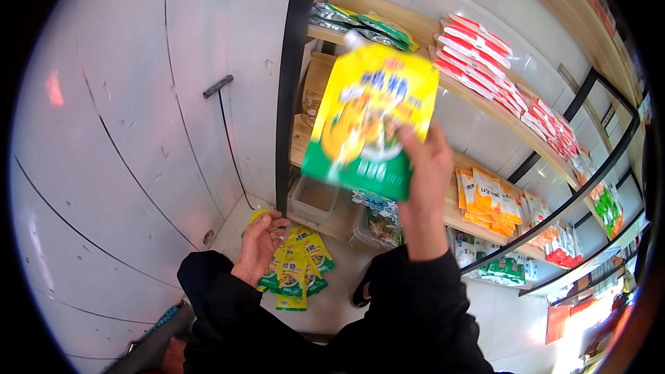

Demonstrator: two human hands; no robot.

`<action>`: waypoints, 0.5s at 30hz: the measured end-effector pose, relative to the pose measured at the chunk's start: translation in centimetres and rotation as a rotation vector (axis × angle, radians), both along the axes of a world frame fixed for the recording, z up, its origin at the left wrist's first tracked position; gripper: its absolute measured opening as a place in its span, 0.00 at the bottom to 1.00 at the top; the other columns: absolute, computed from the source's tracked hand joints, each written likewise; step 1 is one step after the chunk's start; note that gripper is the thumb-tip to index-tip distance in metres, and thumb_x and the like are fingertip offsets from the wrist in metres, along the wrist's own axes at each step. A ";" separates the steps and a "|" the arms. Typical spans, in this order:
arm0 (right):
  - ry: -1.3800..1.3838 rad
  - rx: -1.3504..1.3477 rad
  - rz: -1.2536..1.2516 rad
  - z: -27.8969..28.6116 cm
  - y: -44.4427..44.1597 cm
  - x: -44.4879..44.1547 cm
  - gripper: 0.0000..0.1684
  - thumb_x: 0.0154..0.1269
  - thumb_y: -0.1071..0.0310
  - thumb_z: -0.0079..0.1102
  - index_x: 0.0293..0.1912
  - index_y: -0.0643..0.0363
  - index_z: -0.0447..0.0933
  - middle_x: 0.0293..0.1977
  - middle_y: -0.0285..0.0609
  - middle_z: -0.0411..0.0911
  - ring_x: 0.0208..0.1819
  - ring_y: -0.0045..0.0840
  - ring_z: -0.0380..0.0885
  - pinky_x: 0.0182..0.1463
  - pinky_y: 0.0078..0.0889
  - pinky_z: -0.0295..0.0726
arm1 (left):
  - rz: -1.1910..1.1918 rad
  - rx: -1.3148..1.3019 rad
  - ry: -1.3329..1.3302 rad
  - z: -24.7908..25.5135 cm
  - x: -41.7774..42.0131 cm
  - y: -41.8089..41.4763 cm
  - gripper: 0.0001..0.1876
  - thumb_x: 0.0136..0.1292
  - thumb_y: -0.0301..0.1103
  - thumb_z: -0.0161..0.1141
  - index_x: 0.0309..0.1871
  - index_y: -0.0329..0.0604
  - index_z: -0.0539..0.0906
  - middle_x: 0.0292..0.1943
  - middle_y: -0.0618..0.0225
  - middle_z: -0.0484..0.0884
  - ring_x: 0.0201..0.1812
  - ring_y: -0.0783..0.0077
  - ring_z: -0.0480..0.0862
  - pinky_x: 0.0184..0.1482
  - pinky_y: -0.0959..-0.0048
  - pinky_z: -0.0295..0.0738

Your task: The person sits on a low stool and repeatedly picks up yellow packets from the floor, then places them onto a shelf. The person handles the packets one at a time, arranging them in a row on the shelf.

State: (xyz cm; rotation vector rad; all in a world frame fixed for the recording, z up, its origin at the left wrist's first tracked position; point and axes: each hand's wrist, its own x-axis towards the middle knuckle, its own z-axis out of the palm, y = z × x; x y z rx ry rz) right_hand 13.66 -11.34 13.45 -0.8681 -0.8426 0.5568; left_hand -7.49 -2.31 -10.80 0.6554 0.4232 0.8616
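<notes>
My right hand (428, 171) grips the lower right edge of a large yellow and green spouted pouch (371, 119), held up in front of the wooden shelves with its white cap at the top; it is slightly blurred. Low on the left, my left hand (262, 241) has its fingers partly curled and apart, with nothing seen in them. Beneath and beside it, several smaller yellow and green packets (292, 270) lie in an overlapping heap on the floor. On the upper shelf, behind the held pouch, similar yellow and green pouches (382, 28) lie flat in a pile.
Red and white packets (473, 57) are stacked along the upper shelf (499, 109). Orange and white bags (488, 200) rest on the shelf below. Plastic bins (313, 197) stand low down beside a black metal post (293, 88). A white panelled wall (130, 114) rises at left. A black curved rail (561, 208) crosses the right.
</notes>
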 end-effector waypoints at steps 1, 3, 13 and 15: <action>-0.009 0.004 0.016 1.6 1.2 0.7 0.25 0.68 0.72 0.62 0.61 0.68 0.69 0.52 0.48 0.80 0.50 0.25 0.82 0.52 0.29 0.83 | 0.022 0.006 0.022 0.4 -0.2 0.0 0.17 0.72 0.45 0.57 0.53 0.42 0.78 0.44 0.65 0.85 0.40 0.73 0.84 0.37 0.76 0.75; -0.073 0.119 -0.038 4.9 3.4 2.0 0.24 0.66 0.69 0.64 0.58 0.69 0.72 0.50 0.47 0.81 0.47 0.25 0.83 0.52 0.29 0.84 | 0.023 0.003 0.004 0.6 0.1 0.0 0.17 0.72 0.44 0.58 0.53 0.42 0.78 0.43 0.64 0.85 0.40 0.73 0.85 0.35 0.77 0.76; -0.042 0.062 -0.137 13.9 16.0 7.1 0.20 0.63 0.73 0.66 0.52 0.70 0.72 0.48 0.50 0.78 0.46 0.35 0.82 0.48 0.39 0.85 | 0.034 -0.012 -0.069 0.6 -0.5 0.5 0.15 0.72 0.41 0.58 0.53 0.41 0.78 0.45 0.60 0.86 0.40 0.70 0.86 0.36 0.75 0.79; -0.008 0.051 -0.108 15.3 19.1 7.2 0.21 0.64 0.72 0.67 0.52 0.71 0.71 0.49 0.52 0.77 0.47 0.39 0.81 0.48 0.43 0.87 | 0.047 -0.020 -0.069 0.7 -0.9 0.8 0.15 0.72 0.41 0.58 0.53 0.41 0.78 0.45 0.61 0.86 0.40 0.70 0.87 0.36 0.75 0.79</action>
